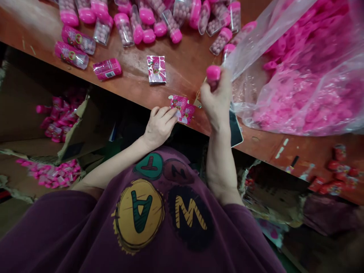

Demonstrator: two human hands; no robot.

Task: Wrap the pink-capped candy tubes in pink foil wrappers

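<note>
My left hand point(159, 125) rests at the near edge of the brown table point(182, 72), fingers closed in a pinch on a pink printed label sleeve point(182, 109). My right hand point(217, 100) is closed around a small tube with a pink cap point(213, 72) that sticks up above my fingers. The tube's body is hidden inside my fist. Both hands are close together, just left of a clear plastic bag.
A clear bag of pink caps point(301, 72) fills the right of the table. Several capped candy tubes point(159, 19) lie along the far side. Sleeved tubes point(107, 69) and a flat sleeve point(156, 69) lie nearer. A cardboard box with wrapped tubes point(58, 119) sits below left.
</note>
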